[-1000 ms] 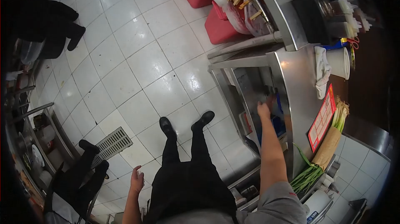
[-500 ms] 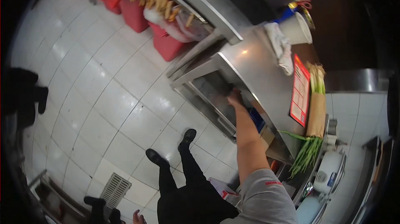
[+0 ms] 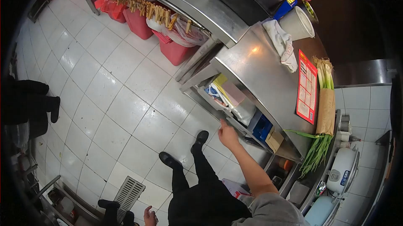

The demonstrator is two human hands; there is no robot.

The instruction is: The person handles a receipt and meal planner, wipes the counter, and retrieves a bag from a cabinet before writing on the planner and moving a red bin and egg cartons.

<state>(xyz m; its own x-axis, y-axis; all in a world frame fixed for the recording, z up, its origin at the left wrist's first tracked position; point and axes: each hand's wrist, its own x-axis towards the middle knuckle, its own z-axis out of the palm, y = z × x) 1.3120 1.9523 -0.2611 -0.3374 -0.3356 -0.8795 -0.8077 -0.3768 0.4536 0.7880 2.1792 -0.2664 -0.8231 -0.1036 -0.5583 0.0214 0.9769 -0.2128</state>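
Note:
My right hand [image 3: 228, 135] is just outside the low steel cabinet [image 3: 252, 64], with its index finger stretched out and the others bent. I see nothing in it. In the cabinet's opening lie a yellow packet [image 3: 219, 80], a pink box [image 3: 233, 91], a clear plastic bag [image 3: 244, 111], a blue box [image 3: 262, 128] and a brown carton [image 3: 274, 140]. My left hand [image 3: 150, 217] hangs at the bottom edge beside my dark apron. Its fingers are loosely bent and apart, and no held thing shows.
On the steel top lie a white cloth [image 3: 282, 43], a red printed sheet [image 3: 307, 87] and wrapped green onions [image 3: 326, 108] near a white tub [image 3: 297, 23]. Red bins [image 3: 176, 51] stand under the counter. Another person's shoes [image 3: 108, 204] are near the floor drain [image 3: 129, 193].
My right hand has come out of the cabinet opening and moved down toward my body. The packets and boxes inside now show where a dark surface was. The view has shifted slightly.

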